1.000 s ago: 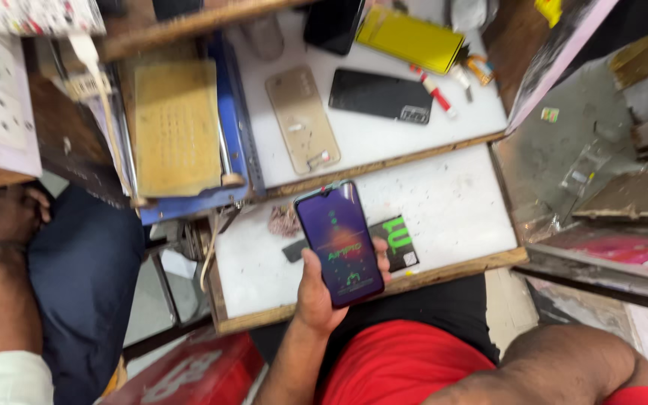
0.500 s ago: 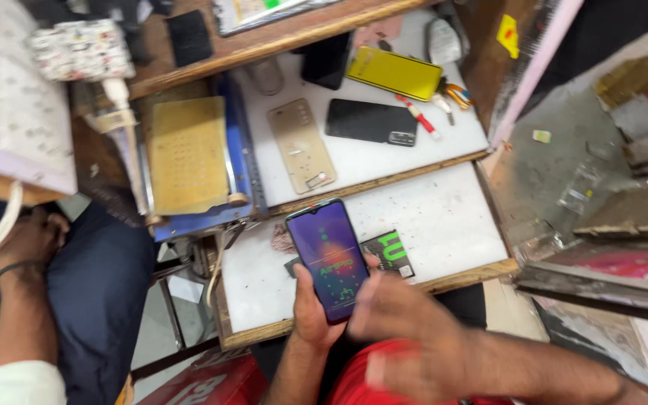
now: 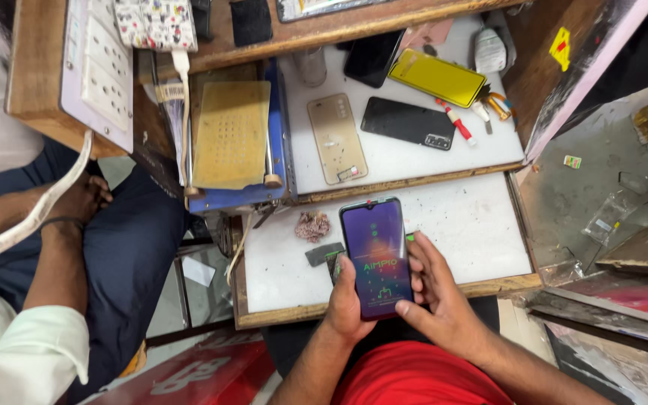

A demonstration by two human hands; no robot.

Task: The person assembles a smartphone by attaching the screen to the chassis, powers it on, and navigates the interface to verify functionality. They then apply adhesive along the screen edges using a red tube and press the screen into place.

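Two hands hold one lit smartphone (image 3: pixel 376 256) over the near edge of a white work table (image 3: pixel 474 225). Left hand (image 3: pixel 346 304) wraps the lower left side of the phone from behind, thumb on the left edge. Right hand (image 3: pixel 438 291) cups the right edge, fingers curled against the side, thumb near the lower screen. Screen glows purple, facing up, top end pointing away from the person. Phone sits above the table, just in front of a small dark card (image 3: pixel 324 254) and a crumpled pinkish wad (image 3: pixel 313 225), both lying on the white surface.

Upper shelf, well apart from the hands: a gold phone back cover (image 3: pixel 335 138), a black phone (image 3: pixel 408 123) face down, a yellow phone panel (image 3: pixel 436 77), and a red-and-white pen (image 3: pixel 455 122) just beside the black phone. To the left, a tan pad (image 3: pixel 231 134) rests on a blue frame.

Far left: another person sits, forearm (image 3: pixel 61 259) resting on dark trousers, a white cable (image 3: pixel 35 217) running across it.
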